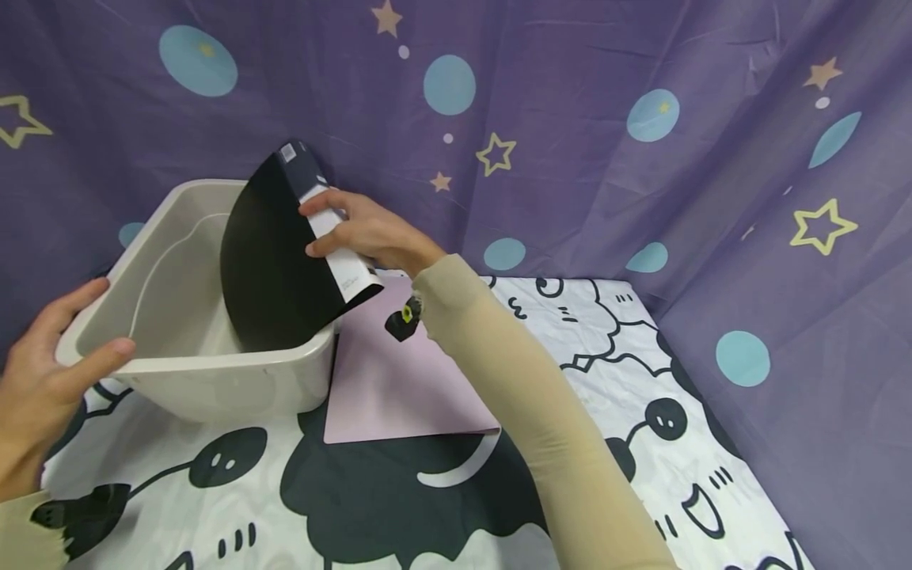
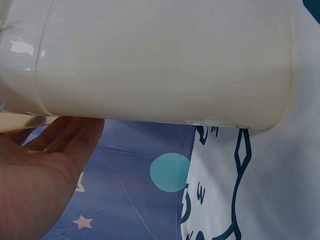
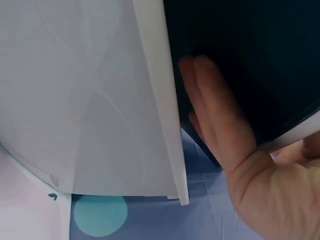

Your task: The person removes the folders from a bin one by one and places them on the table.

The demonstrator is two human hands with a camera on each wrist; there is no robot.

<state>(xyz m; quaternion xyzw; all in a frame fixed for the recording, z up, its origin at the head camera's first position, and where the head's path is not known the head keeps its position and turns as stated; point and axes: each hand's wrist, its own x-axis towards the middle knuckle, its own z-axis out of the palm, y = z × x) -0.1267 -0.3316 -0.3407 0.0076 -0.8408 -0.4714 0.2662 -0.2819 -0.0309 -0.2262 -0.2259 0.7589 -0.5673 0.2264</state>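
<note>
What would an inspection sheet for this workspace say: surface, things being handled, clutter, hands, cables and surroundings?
Surface: white fabric cloth with black cartoon print, lightly creased.
Job's things: pale grey, deep, glossy tub, upright on the cloth; black curved-edged item with a white strip, tilted, partly inside the tub; its material is unclear.
Clutter: flat pink rectangular sheet, lying on the cloth to the tub's right.
Grippers: human hands; left hand grips the tub's rim at a corner; right hand holds the black item along its white strip.
Cables: nothing seen.
Surroundings: purple fabric curtain with stars and blue spots.
</note>
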